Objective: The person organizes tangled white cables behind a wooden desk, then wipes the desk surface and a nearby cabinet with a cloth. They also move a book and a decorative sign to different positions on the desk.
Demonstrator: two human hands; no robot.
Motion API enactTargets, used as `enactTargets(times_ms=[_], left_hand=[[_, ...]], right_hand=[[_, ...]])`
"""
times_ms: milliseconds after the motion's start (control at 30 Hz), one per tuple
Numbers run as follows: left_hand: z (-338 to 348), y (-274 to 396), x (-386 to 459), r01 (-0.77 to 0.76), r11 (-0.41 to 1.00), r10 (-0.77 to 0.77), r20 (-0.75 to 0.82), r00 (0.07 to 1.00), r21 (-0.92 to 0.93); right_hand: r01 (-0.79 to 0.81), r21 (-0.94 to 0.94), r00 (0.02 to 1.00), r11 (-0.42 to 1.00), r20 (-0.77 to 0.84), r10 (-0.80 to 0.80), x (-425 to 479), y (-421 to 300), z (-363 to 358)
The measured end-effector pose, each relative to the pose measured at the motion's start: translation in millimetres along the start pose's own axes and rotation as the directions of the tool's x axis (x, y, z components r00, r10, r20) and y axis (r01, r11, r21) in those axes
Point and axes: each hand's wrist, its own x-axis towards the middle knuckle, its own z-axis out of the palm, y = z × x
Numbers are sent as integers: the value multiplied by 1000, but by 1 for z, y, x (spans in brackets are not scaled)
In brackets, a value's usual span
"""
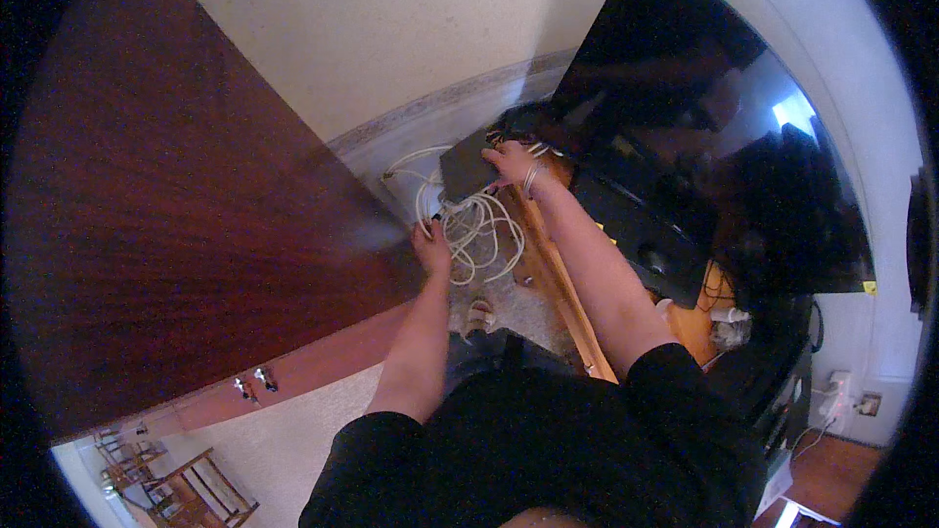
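My right hand [511, 163] grips the edge of a dark flat rectangular box [466, 167], its thumb on the upper face. Below and left of it, my left hand [433, 246] pinches a coiled white cable [480, 231] near a small black piece [437, 218], maybe a connector. Loose loops of the cable hang below the box, between my hands. Darker wires [500, 133] lie behind my right hand. Whether any cable is plugged into the box is hidden from me.
A large dark reddish wooden panel [220, 220], with keys [253, 381] along its lower side, fills the left. To the right, a television [704, 103] stands on a wooden stand [561, 264]. A lit power strip [836, 396] sits low at right; a wooden chair [213, 491] is lower left.
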Motion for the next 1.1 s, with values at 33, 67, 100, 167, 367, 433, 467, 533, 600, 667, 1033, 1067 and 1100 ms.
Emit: enactTargets(times_ms=[33, 67, 100, 167, 367, 433, 467, 533, 600, 667, 1033, 1067, 1100], left_hand=[[-2, 0, -1, -48, 997, 50, -43, 998, 61], [-5, 0, -3, -91, 988, 102, -83, 991, 123], [-5, 5, -7, -154, 972, 172, -93, 981, 177], [-11, 24, -19, -276, 918, 315, -98, 944, 286], [-33, 45, -29, 290, 890, -230, 203, 952, -352], [-36, 44, -28, 416, 768, -294, 309, 905, -488], [-39, 43, -28, 476, 701, -321, 361, 875, -531], [-34, 61, -35, 611, 580, -372, 492, 787, -539], [-28, 55, -30, 664, 521, -403, 531, 745, -536], [-25, 47, -28, 689, 466, -445, 526, 725, -555], [-18, 49, -45, 665, 470, -497, 448, 743, -580], [-17, 54, -48, 664, 488, -512, 430, 743, -567], [-16, 53, -48, 648, 513, -488, 429, 760, -564]], right_hand=[[238, -251, 970, 938, 18, -242, 3, 3, -1], [237, -255, 970, 937, 19, -241, 8, 3, 0], [279, -248, 959, 928, 12, -285, 15, 17, 0], [350, -237, 933, 906, -3, -361, 26, 49, 2], [428, -188, 902, 884, 24, -432, 47, 63, 14], [354, -26, 935, 935, -22, -355, 54, 59, 20], [354, 6, 934, 935, -62, -353, 56, 59, 24], [377, -58, 907, 925, -179, -381, 56, 84, 28], [230, 114, 966, 966, -147, -213, 58, 81, 31], [-58, 400, 995, 915, -50, 86, 57, 67, 34], [36, 34, 999, 999, -16, -35, 46, 63, 36], [27, -3, 999, 1000, -21, -27, 43, 65, 36], [105, -60, 994, 993, -23, -106, 38, 70, 38]])
